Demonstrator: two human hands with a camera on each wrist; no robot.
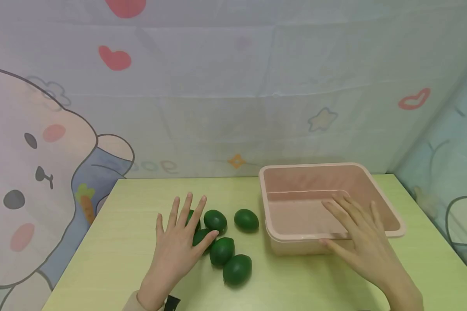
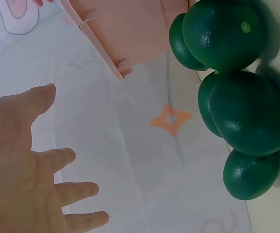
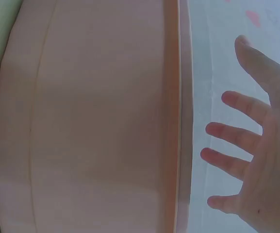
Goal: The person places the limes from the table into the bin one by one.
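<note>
Green fruits [image 1: 222, 252] L of pink bin [image 1: 299, 247]

L hand [image 1: 175, 248]: fingers straight, spread wide, holding nth; in head view it hides parts of two fruits. R hand [image 1: 367, 248]: likewise splayed, nth held, across bin's near rim in same view. Six fruits on table [image 1: 113, 233], one set apart nearest bin. Bin upright, bare floor showing. Behind, backdrop cloth [image 1: 218, 86] w/ faint lettering [image 1: 149, 166], too blurred to read.

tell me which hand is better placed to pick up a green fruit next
Probably the left hand: it hovers right by the green fruits, while the right hand reaches over the pink plastic basin, farther from them.
</note>
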